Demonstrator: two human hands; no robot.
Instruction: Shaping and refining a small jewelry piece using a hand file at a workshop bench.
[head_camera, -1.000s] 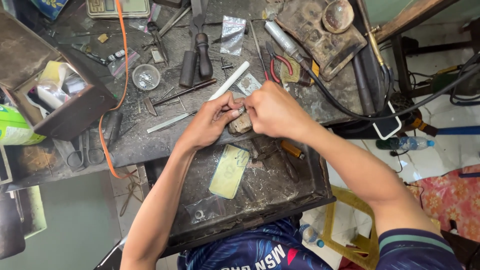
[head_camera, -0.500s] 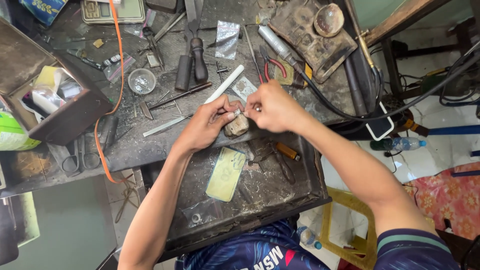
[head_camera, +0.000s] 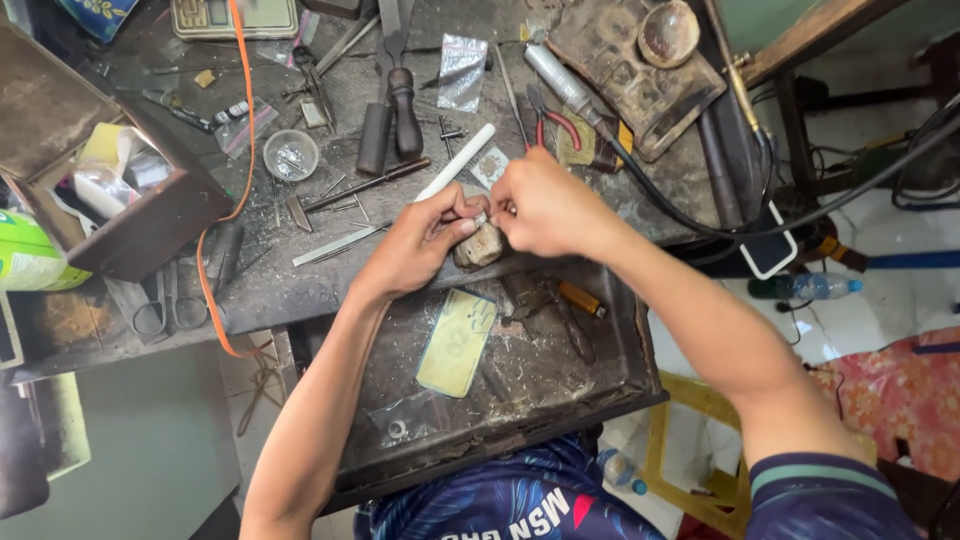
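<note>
A: Two bare hands meet at the front edge of the cluttered dark metal workbench (head_camera: 300, 290). The left hand (head_camera: 425, 240) and the right hand (head_camera: 545, 205) both pinch a tiny pale metal piece (head_camera: 481, 217) between thumb and fingertips, just above a worn, rounded wooden bench peg (head_camera: 478, 245).

B: So both sets of fingers are clenched?

A: Curled in tight on that piece, yes. It is too small to tell its shape. It sits between the fingertips, touching or just over the peg; I cannot tell which.

B: What could go wrong?

A: As I judge it, the piece could slip from so fine a pinch. It would likely drop into the open dark metal drawer tray (head_camera: 620, 370) below, among the yellowish rectangular card (head_camera: 457, 343) and a clear small plastic bag holding a ring (head_camera: 400, 420), and be hard to find in the dust.

B: Anything else close by?

A: A long white plastic stick (head_camera: 455, 162) lies just beside the left knuckles, and a flat steel file (head_camera: 335, 245) near the wrist. A sideways jerk could knock either off the bench.
</note>
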